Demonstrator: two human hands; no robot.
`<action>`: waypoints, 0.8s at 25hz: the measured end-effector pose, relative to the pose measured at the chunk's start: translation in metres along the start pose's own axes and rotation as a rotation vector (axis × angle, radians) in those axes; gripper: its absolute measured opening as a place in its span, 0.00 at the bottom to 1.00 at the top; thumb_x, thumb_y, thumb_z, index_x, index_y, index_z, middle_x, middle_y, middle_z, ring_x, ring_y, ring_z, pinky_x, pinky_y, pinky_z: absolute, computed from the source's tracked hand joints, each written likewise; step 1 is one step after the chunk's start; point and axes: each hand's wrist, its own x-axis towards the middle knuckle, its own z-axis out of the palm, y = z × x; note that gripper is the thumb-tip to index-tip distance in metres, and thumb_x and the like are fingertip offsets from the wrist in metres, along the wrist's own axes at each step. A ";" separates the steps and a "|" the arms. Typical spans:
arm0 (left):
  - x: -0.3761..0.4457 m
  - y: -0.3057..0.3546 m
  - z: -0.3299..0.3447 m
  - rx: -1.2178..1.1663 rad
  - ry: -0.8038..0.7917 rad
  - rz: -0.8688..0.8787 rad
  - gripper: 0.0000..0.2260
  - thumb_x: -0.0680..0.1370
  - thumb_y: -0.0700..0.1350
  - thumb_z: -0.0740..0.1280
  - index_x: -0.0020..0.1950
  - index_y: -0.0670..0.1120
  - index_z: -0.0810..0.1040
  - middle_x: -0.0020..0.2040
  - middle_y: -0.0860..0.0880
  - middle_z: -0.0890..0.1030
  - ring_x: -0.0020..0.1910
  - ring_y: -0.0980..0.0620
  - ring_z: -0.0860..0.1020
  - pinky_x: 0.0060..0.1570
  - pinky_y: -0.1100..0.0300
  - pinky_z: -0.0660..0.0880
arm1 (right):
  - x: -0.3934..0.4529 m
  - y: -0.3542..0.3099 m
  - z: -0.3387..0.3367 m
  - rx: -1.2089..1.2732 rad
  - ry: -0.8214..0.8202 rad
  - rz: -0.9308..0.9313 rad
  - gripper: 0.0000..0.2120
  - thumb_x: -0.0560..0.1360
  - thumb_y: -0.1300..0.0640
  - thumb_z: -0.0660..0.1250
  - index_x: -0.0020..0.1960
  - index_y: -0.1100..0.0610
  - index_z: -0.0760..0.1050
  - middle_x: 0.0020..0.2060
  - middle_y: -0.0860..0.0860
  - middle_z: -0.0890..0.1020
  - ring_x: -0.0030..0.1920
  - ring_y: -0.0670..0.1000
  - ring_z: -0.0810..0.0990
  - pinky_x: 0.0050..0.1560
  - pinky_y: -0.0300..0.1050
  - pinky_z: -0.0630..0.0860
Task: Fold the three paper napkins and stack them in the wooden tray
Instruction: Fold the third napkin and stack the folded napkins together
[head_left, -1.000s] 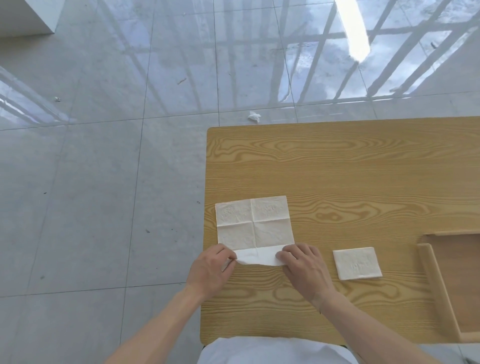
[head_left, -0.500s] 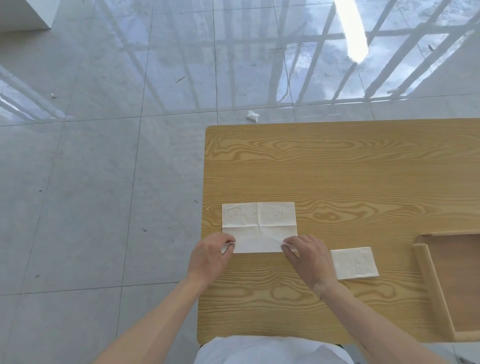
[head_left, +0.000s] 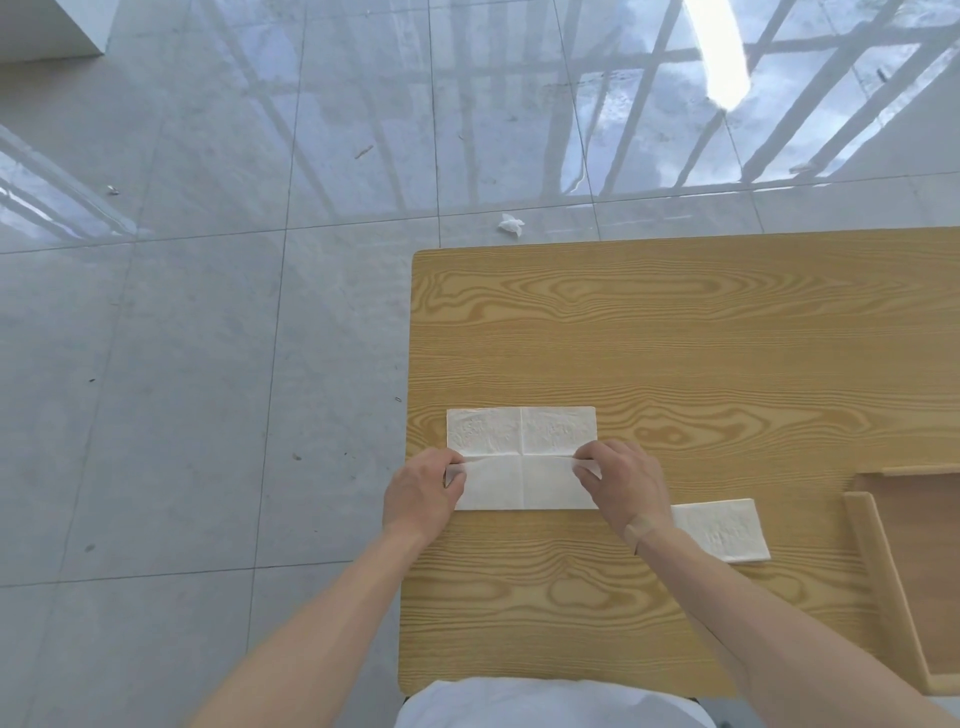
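Note:
A white paper napkin (head_left: 521, 447) lies near the left edge of the wooden table (head_left: 675, 338), its near half lifted and turned over toward the far edge. My left hand (head_left: 422, 493) pinches the flap's left corner. My right hand (head_left: 621, 480) pinches its right corner. To the right, a small folded napkin (head_left: 727, 527) lies flat, partly under my right wrist. The wooden tray (head_left: 878, 566) sits at the table's right edge, cut off by the frame; the part I see holds nothing. I see only two napkins.
The table's left edge runs just beside the napkin, with grey tiled floor (head_left: 208, 364) beyond. A crumpled bit of white paper (head_left: 511, 226) lies on the floor past the far edge. My white shirt shows at the bottom.
Both hands have carried the napkin's near edge up and away from me, so the folded flap now covers about half of the sheet. The folded napkin and tray stay put.

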 end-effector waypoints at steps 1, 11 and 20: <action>0.000 0.000 0.000 0.017 0.012 0.010 0.07 0.78 0.47 0.65 0.55 0.51 0.79 0.48 0.54 0.79 0.47 0.52 0.76 0.43 0.56 0.74 | 0.002 0.001 0.001 -0.017 -0.001 0.004 0.06 0.78 0.53 0.65 0.52 0.51 0.79 0.48 0.47 0.82 0.53 0.52 0.75 0.52 0.50 0.70; 0.005 -0.009 0.003 0.091 0.041 0.033 0.16 0.74 0.48 0.71 0.61 0.51 0.76 0.55 0.53 0.75 0.56 0.53 0.72 0.51 0.56 0.75 | 0.004 0.011 0.004 -0.074 0.049 -0.022 0.13 0.72 0.56 0.73 0.56 0.52 0.80 0.52 0.51 0.80 0.54 0.57 0.75 0.50 0.51 0.71; 0.018 0.009 0.002 0.282 -0.005 0.254 0.16 0.74 0.49 0.72 0.60 0.50 0.77 0.58 0.50 0.76 0.56 0.47 0.73 0.54 0.51 0.72 | 0.010 0.009 0.002 -0.158 -0.031 -0.157 0.19 0.73 0.52 0.73 0.63 0.50 0.77 0.58 0.50 0.78 0.60 0.56 0.74 0.56 0.53 0.71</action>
